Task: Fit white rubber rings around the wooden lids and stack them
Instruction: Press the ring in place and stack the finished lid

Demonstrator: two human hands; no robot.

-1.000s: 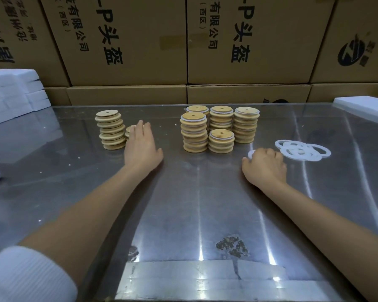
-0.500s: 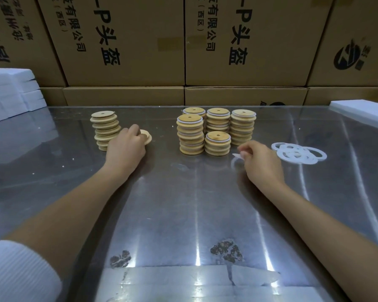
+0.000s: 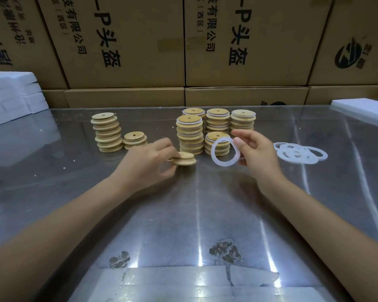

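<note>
Left hand (image 3: 148, 161) pinched a bare wooden lid (image 3: 183, 158) by its edge, fingers curled round it, lid held roughly flat just above the table (image 3: 194, 214). Right hand (image 3: 256, 152) pinched one white rubber ring (image 3: 214, 156) between thumb and fingers, ring held up, tilted toward the camera, in front of the short ringed stack (image 3: 218, 143). Hands were apart; ring and held lid close but not touching.

Ringed lids stood in five stacks mid-table: a tall front stack (image 3: 189, 134), the short one beside it, and three behind (image 3: 218, 120), each top lid showing a white rim. Bare lids sat to the left: a tall leaning stack (image 3: 106, 131) and a low stack (image 3: 135, 139) just beside it, no white visible on them.

Loose rings (image 3: 299, 152) lay overlapping in a flat pile on the table right of the right hand, not in any tray.

Containers: closed cardboard boxes (image 3: 122, 40) with black print walled the back of the table, contents not visible. White foam blocks (image 3: 11, 94) were stacked at far left, another white slab (image 3: 362, 107) at far right.
</note>
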